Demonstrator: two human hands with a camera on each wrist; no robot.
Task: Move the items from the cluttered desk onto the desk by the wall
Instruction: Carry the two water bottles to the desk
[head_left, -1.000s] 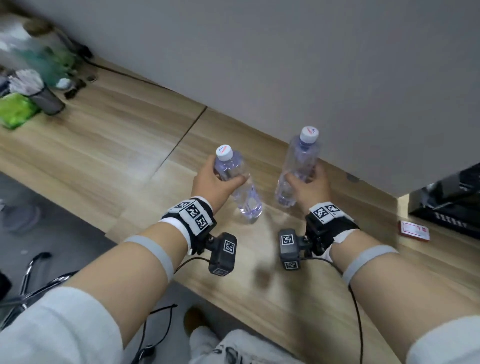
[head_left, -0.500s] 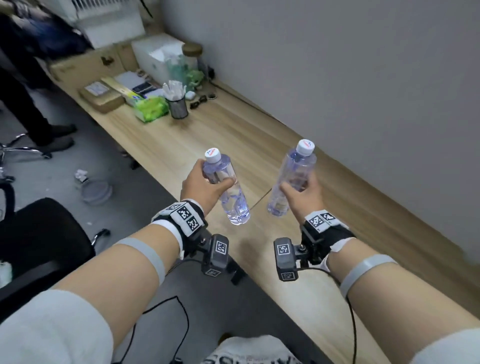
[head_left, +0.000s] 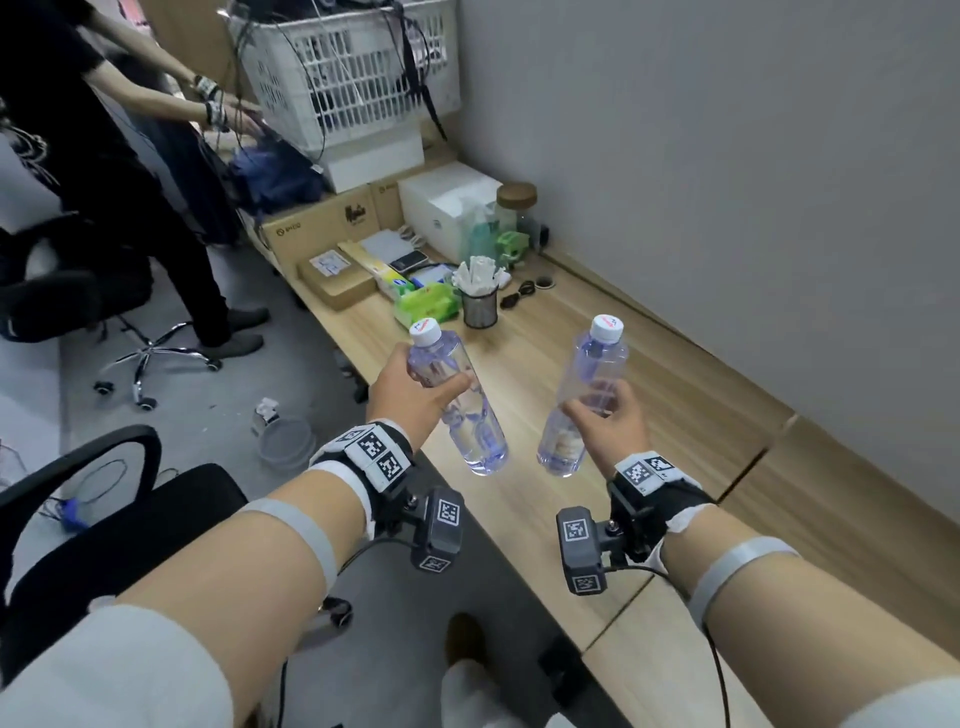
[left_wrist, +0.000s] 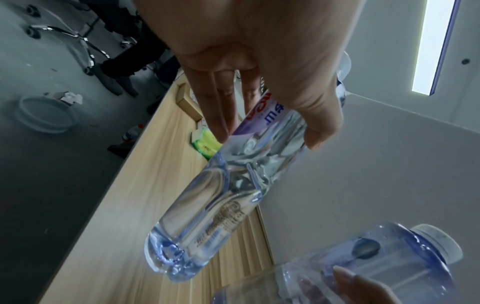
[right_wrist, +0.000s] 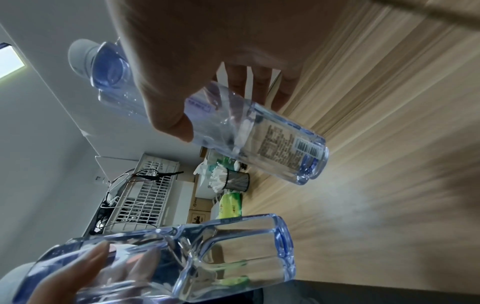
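Note:
I hold two clear water bottles with white caps above the wooden desk (head_left: 691, 415) by the wall. My left hand (head_left: 415, 400) grips the left bottle (head_left: 467, 415) around its upper body; it leans, base toward the right. The left wrist view shows that bottle (left_wrist: 221, 205) under my thumb and fingers. My right hand (head_left: 608, 421) grips the right bottle (head_left: 589, 374) at mid-body, nearly upright. In the right wrist view the right bottle (right_wrist: 259, 135) sits in my fingers, with the left bottle (right_wrist: 182, 257) below it.
At the desk's far end stand a mesh cup of white sticks (head_left: 480, 301), a green tissue pack (head_left: 426, 306), cardboard boxes (head_left: 322, 228), a white box (head_left: 447, 202) and a white basket (head_left: 353, 78). A person (head_left: 104, 171) stands at left. A black chair (head_left: 104, 519) is near my left arm.
Both bottles have left the desktop and now hang in the air. My view has swung left along the desk, bringing the far clutter, basket and the other person into sight.

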